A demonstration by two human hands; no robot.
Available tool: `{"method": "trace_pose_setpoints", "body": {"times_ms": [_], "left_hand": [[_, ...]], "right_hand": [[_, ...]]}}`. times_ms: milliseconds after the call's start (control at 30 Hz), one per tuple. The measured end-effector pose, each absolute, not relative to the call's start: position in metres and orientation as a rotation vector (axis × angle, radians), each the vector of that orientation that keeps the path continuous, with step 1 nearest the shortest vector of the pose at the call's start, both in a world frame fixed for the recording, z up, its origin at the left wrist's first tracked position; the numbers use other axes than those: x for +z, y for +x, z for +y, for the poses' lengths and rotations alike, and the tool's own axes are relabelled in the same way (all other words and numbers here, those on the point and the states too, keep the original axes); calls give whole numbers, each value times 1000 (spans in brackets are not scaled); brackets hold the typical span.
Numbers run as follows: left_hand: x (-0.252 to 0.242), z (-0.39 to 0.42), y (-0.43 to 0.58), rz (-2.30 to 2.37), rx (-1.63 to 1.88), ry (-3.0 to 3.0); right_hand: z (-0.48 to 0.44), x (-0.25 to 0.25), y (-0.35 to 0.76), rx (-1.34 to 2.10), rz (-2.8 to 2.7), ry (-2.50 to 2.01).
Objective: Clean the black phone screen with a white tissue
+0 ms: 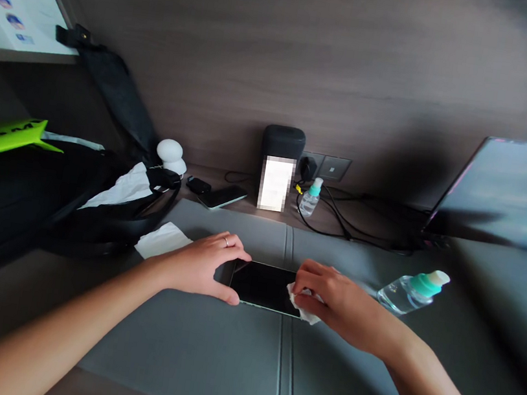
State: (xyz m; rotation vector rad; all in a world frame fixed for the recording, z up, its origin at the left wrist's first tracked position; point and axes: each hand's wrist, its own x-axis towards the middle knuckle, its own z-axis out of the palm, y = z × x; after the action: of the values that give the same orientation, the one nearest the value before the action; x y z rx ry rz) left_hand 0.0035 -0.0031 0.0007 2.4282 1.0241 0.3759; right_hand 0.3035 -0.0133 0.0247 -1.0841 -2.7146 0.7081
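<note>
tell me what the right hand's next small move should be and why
I'd likely slide the right hand and its tissue leftward across the phone: the tissue sits at the phone's right end, the middle is uncovered, and the left hand holds the other end by its long edges.

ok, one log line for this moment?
phone: screen dark, on grey mat | left hand: holds its left end | right hand: holds white tissue at its right end

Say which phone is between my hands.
The phone on the grey mat, left hand at one end, right hand holding tissue at the other; the second phone lies farther back.
</note>
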Motion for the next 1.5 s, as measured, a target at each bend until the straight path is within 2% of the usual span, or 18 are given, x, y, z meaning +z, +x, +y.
{"method": "trace_pose_setpoints", "body": {"times_ms": [400, 1500], "left_hand": [[-2, -2, 4, 998, 391, 2458], [-1, -4, 5, 1044, 372, 2437]], "right_hand": [[-18, 16, 274, 528, -2652, -912], [-27, 17, 260, 436, -2684, -728]]}}
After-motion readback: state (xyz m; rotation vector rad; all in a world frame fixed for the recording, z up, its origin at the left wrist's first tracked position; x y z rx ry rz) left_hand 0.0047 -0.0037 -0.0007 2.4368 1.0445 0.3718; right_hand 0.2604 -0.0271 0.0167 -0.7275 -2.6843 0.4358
